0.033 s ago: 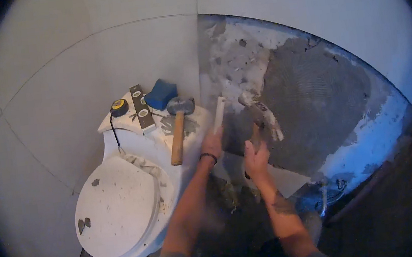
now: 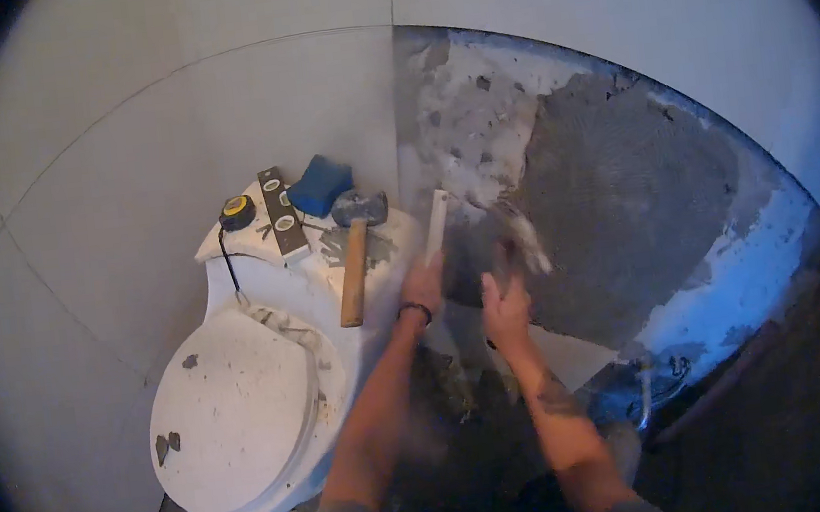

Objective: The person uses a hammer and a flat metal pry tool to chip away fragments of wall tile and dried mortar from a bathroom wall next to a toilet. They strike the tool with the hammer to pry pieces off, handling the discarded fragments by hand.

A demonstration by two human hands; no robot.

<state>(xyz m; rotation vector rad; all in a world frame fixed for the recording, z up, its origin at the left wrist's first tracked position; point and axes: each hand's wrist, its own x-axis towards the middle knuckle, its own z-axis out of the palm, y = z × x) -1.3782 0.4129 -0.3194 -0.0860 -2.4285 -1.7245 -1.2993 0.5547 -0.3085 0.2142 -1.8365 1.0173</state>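
My left hand (image 2: 422, 285), with a dark band at the wrist, is closed around a pale flat bar (image 2: 437, 221) that points up toward the wall. My right hand (image 2: 506, 316) grips a hammer by its handle; the pale, dirty hammer head (image 2: 525, 239) is smeared by motion. Both hands are in front of bare, mortar-covered wall (image 2: 615, 204), the hammer just right of the bar. Left of my left hand, a rubber mallet (image 2: 356, 272) with a wooden handle lies on the toilet's cistern top (image 2: 327, 277).
The white toilet (image 2: 232, 415) stands at left with debris chips on its lid. A blue sponge (image 2: 321, 185), a small spirit level (image 2: 282, 214) and a tape measure (image 2: 237, 212) lie on the cistern. Large pale tiles (image 2: 121, 166) cover the wall; a metal pipe fitting (image 2: 645, 396) is at lower right.
The hammer in my right hand has swung slightly, and its head is now more blurred. My left hand and the pale bar stay nearly still.
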